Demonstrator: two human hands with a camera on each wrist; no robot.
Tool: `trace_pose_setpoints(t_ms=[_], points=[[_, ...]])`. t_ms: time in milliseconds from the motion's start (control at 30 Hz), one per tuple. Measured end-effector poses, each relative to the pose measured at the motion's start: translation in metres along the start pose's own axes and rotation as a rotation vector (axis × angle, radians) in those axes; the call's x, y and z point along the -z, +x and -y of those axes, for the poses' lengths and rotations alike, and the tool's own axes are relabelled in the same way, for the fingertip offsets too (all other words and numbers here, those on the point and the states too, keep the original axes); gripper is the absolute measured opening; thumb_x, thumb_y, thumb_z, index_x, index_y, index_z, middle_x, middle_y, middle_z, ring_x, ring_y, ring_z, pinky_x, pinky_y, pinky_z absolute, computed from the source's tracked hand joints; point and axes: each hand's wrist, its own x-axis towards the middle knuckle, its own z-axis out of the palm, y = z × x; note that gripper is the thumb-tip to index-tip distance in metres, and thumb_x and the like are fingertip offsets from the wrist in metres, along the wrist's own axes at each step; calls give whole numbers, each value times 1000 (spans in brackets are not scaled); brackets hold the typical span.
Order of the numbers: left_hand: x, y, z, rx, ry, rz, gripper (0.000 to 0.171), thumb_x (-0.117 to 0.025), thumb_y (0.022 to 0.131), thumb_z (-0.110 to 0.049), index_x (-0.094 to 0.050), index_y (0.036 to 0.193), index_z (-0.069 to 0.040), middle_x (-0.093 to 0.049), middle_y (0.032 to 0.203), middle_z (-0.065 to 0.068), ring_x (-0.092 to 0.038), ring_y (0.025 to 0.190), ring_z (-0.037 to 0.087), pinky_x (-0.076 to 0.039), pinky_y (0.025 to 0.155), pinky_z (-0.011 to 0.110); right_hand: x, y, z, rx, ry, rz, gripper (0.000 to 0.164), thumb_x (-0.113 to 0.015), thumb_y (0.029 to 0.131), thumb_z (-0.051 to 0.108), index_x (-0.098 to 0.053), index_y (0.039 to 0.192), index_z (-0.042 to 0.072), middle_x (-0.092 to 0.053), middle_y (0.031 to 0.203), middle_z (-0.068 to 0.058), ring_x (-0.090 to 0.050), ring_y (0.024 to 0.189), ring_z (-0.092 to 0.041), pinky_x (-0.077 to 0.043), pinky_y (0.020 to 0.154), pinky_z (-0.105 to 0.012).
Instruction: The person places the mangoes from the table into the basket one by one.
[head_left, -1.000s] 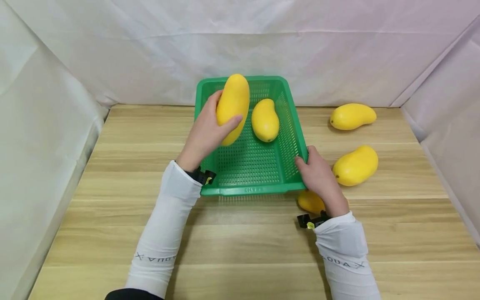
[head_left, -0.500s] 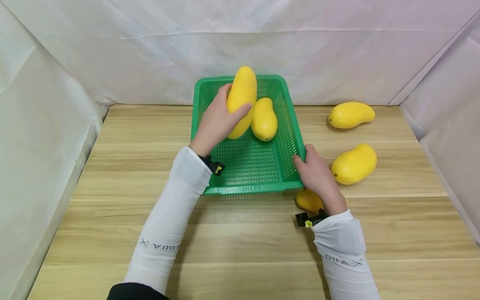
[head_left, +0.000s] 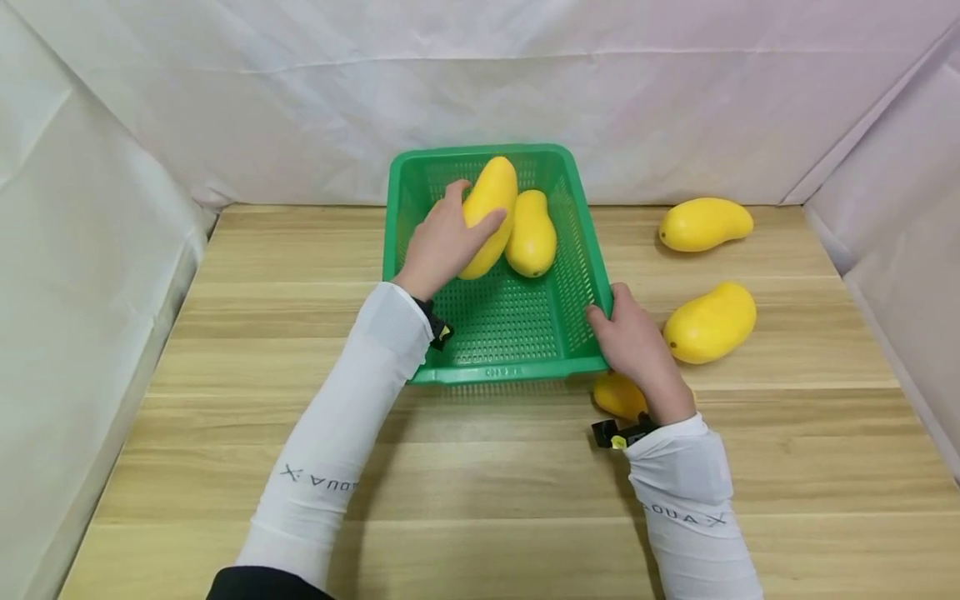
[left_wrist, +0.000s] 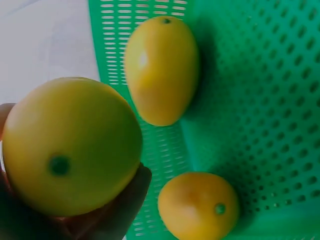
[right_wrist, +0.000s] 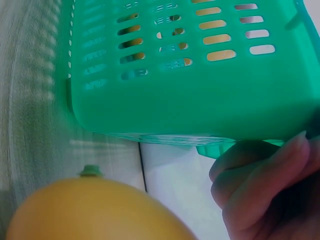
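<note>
My left hand [head_left: 442,242] grips a yellow mango [head_left: 493,212] over the inside of a green plastic basket [head_left: 510,372]. In the left wrist view the held mango [left_wrist: 75,145] shows its dark stem end, fingers wrapped round it. A second mango [head_left: 532,237] lies in the basket, just right of the held one. Another mango [left_wrist: 200,205] shows inside the basket in the left wrist view; in the head view my left hand mostly hides it. My right hand [head_left: 637,346] holds the basket's right rim near its front corner, thumb over the edge.
Right of the basket, two mangoes lie on the wooden table [head_left: 510,517]: a far mango [head_left: 705,225] and a nearer mango [head_left: 711,323]. Another mango [head_left: 618,396] is partly hidden under my right wrist. White cloth [head_left: 480,83] walls the back and sides.
My left hand has carried its mango to the right, closer to the mango in the basket, and lowered it a little lately. My right hand has kept its hold on the rim.
</note>
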Motion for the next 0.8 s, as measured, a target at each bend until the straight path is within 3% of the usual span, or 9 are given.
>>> trace_pose_setpoints(t_ms=[267, 533, 800], points=[[-2, -4, 11, 16, 174, -44, 75, -33, 84, -71, -32, 141, -23, -52, 120, -1, -53, 81, 17, -43, 62, 36, -6, -1, 3, -5, 22, 23, 38, -34, 98, 33, -32, 123, 4, -54, 91, -16, -55, 60, -22, -47, 51, -31], [-7, 2, 9, 65, 303, -99, 75, -31, 89, -63, -14, 147, -18, -30, 137, 12, -50, 82, 24, -45, 58, 39, -1, -2, 6, -4, -1, 25, 42, -33, 98, 35, -31, 126, 4, -54, 95, -16, -55, 68, -23, -46, 55, -30], [-13, 12, 7, 50, 377, -86, 63, -34, 88, -52, -24, 145, -26, -29, 131, 13, -43, 86, 26, -43, 61, 41, -3, -2, 4, -3, 17, 13, 41, -34, 98, 34, -32, 125, 4, -54, 93, -16, -55, 64, -23, -47, 52, -31]])
